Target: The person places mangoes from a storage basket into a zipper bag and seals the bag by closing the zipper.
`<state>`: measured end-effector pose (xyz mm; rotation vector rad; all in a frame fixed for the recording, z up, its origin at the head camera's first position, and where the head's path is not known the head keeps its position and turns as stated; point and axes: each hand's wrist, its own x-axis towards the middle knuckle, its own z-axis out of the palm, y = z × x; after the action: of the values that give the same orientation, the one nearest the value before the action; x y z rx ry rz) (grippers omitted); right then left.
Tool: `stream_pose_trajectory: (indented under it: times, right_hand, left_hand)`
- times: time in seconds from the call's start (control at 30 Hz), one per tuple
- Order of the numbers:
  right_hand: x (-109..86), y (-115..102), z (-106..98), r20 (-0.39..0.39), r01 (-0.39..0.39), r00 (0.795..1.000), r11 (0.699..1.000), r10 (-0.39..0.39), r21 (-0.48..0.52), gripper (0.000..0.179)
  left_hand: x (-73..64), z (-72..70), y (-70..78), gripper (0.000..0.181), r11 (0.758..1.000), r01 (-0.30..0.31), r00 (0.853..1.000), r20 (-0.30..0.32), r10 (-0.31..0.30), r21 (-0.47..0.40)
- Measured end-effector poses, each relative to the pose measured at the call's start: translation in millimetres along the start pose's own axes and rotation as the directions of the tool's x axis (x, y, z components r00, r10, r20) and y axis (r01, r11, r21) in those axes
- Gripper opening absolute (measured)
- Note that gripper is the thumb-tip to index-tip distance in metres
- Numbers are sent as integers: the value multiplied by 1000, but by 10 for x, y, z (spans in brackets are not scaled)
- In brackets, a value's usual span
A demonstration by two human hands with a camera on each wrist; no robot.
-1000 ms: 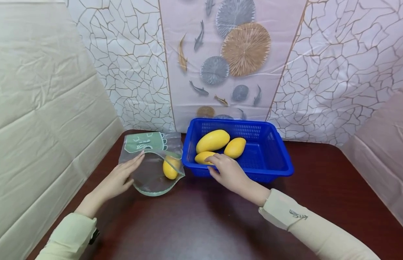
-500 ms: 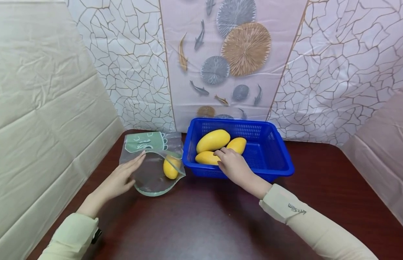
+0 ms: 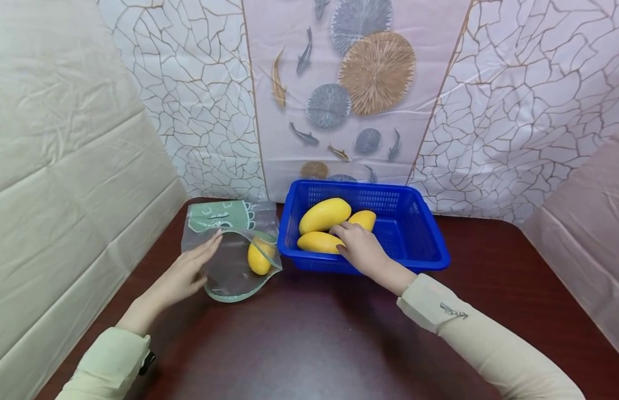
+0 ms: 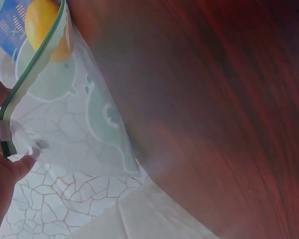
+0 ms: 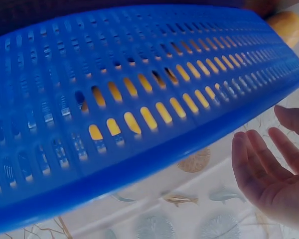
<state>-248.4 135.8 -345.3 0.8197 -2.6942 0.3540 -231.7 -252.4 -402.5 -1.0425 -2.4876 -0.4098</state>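
Note:
At the left, a clear zip bag (image 3: 228, 278) with a green print lies with its mouth spread, a yellow mango (image 3: 259, 258) inside. My left hand (image 3: 186, 272) touches the left side of its mouth with straight, parted fingers. In the left wrist view, thumb and finger lie either side of the green zip edge (image 4: 27, 74). My right hand (image 3: 361, 247) reaches over the front of a blue basket (image 3: 414, 261), at the right end of the front mango (image 3: 316, 243). Its fingers bend loosely; the right wrist view shows nothing between fingers and thumb. Two mangoes (image 3: 325, 215) lie behind, one partly hidden.
The basket's slotted wall (image 5: 114, 99) fills much of the right wrist view, with yellow showing through. Dark red-brown wood forms the table (image 3: 299, 344). A patterned cloth (image 3: 309, 139) hangs behind it, and pale cloth (image 3: 64, 194) stands along the left edge.
My right hand has shifted right and slightly farther back, from above the front mango to its right end, uncovering more of it. The left hand, bag and basket stay put.

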Motion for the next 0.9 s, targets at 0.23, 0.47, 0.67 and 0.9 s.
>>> stream_pose_trajectory:
  times: [0.23, 0.47, 0.67, 0.9]
  right_hand:
    - [68, 93, -14, 108, -43, 993, 998, 39, 34, 33]
    - [155, 143, -29, 227, -48, 973, 999, 43, 17, 39]
    - [253, 153, -72, 334, -19, 943, 1000, 12, 19, 44]
    - [365, 167, -122, 431, 78, 898, 996, -87, 38, 52]
  left_hand:
    - [46, -1, 21, 98, 1000, 17, 1000, 17, -17, 4]
    - [58, 6, 20, 98, 1000, -18, 1000, -14, 19, 10]
    - [43, 1, 28, 100, 1000, -5, 1000, -4, 5, 8]
    - [32, -11, 35, 97, 1000, 15, 1000, 16, -15, 11]
